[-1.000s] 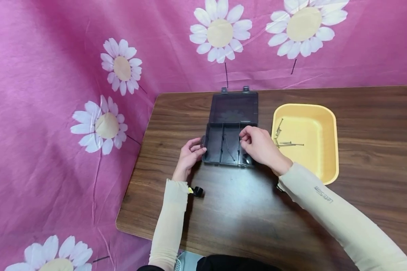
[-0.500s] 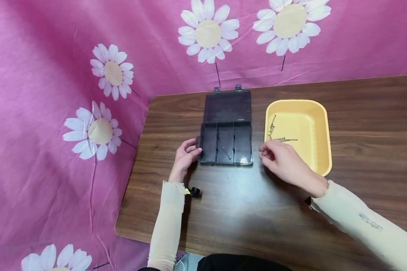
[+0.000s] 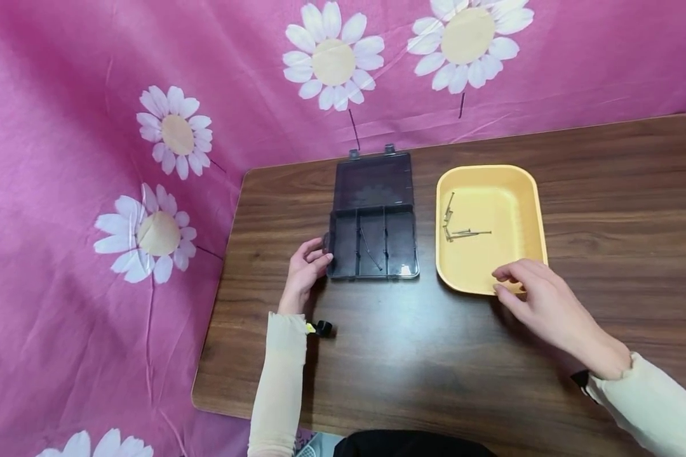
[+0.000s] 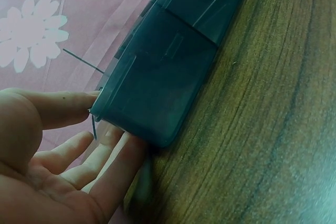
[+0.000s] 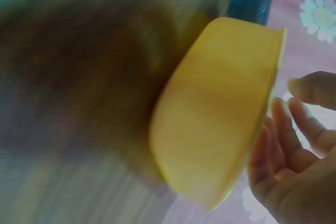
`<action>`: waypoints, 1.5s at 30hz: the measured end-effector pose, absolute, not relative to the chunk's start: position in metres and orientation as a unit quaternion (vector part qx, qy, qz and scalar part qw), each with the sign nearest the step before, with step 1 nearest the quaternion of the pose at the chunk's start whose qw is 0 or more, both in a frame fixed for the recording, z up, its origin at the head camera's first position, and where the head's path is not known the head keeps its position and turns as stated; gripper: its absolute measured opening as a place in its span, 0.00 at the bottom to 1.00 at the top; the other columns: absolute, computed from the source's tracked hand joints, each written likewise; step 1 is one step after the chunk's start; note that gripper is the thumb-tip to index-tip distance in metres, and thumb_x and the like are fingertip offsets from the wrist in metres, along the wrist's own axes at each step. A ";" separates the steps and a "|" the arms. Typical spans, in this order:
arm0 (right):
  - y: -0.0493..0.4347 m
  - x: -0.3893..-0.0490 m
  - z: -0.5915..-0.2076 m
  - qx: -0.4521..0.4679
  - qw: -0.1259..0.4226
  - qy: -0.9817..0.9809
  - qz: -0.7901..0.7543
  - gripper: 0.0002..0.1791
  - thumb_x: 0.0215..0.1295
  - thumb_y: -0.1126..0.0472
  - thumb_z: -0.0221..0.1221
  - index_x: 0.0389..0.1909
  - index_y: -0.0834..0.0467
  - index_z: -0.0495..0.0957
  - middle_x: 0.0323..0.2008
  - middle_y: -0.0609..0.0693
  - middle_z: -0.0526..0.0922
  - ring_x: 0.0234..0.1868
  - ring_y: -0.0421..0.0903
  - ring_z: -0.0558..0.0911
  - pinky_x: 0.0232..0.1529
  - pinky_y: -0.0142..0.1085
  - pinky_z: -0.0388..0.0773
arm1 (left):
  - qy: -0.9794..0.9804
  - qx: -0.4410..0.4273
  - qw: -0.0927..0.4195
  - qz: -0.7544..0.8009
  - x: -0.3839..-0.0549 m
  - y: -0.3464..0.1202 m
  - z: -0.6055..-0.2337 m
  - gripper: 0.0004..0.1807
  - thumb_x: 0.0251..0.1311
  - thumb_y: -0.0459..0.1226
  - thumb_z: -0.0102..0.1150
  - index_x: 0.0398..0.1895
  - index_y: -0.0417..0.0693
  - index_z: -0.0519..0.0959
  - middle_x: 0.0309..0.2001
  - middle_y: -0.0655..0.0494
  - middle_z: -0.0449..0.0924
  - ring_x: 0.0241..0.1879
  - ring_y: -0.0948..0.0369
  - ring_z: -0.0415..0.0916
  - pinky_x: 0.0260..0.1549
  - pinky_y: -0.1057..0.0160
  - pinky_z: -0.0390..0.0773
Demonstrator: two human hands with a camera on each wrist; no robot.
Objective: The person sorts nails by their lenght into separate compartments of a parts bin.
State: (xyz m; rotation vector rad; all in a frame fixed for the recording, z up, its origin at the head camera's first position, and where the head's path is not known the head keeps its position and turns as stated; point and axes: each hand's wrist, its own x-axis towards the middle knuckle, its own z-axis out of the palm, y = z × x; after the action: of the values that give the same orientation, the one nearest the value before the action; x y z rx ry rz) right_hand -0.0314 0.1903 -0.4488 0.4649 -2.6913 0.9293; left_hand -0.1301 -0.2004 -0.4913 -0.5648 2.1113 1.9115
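Observation:
A dark translucent compartment box (image 3: 343, 251) lies with its lid (image 3: 373, 181) folded back. One long nail-like piece (image 3: 370, 249) slants in its middle compartment. My left hand (image 3: 302, 276) holds the box's left end, thumb and fingers about its edge in the left wrist view. Toward the right, my right hand (image 3: 549, 308) hovers over the front right rim of a yellow tray (image 3: 491, 279), fingers loosely bent, nothing visible in them. Several thin metal nails or screws (image 3: 463, 233) lie at the tray's left side; their exact kind is too small to tell.
Both things stand on a dark wood-grain table (image 3: 411, 355). A pink cloth (image 3: 234, 76) with white flowers hangs behind and left of it. A small black wrist camera (image 3: 322, 329) juts from the left sleeve near the table.
My right hand has moved right, from the box's right compartment to the tray's front right rim. My left hand stays at the box's left end. The head view has shifted slightly.

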 end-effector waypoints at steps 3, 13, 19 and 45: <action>0.195 -0.027 -0.453 0.142 0.150 -0.921 0.329 0.11 0.44 0.68 0.63 0.31 0.58 0.77 0.30 0.47 0.78 0.34 0.41 0.70 0.35 0.26 0.64 | 0.722 -0.195 0.118 0.654 -0.129 -0.202 -0.492 0.24 0.50 0.30 0.61 0.52 0.53 0.71 0.45 0.44 0.78 0.33 0.65 0.76 0.31 0.64 0.75; 0.189 -0.041 -0.457 0.097 0.165 -0.918 0.349 0.11 0.45 0.67 0.61 0.33 0.61 0.77 0.30 0.54 0.77 0.34 0.49 0.69 0.37 0.37 0.58 | 0.722 -0.196 0.119 0.653 -0.130 -0.201 -0.492 0.25 0.49 0.30 0.61 0.52 0.53 0.71 0.46 0.44 0.78 0.33 0.65 0.77 0.30 0.64 0.75; 0.183 -0.059 -0.457 0.113 0.138 -0.922 0.344 0.11 0.46 0.68 0.60 0.35 0.63 0.76 0.34 0.57 0.77 0.40 0.54 0.71 0.43 0.43 0.61 | 0.724 -0.199 0.121 0.649 -0.130 -0.201 -0.493 0.25 0.50 0.30 0.61 0.53 0.54 0.71 0.44 0.46 0.78 0.33 0.65 0.76 0.30 0.64 0.75; 0.176 -0.104 -0.469 0.156 -0.055 -0.958 0.235 0.21 0.54 0.67 0.49 0.50 0.69 0.69 0.54 0.68 0.68 0.55 0.65 0.64 0.55 0.56 0.60 | 0.719 -0.203 0.128 0.652 -0.132 -0.202 -0.492 0.24 0.49 0.31 0.62 0.52 0.55 0.71 0.45 0.47 0.78 0.35 0.63 0.77 0.31 0.64 0.76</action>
State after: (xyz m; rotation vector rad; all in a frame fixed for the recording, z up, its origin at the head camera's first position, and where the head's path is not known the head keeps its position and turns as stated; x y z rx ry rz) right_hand -0.1043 0.1764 -0.4691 0.5092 -3.1195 0.7664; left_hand -0.1323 -0.2021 -0.4919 -0.5890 2.0905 1.8975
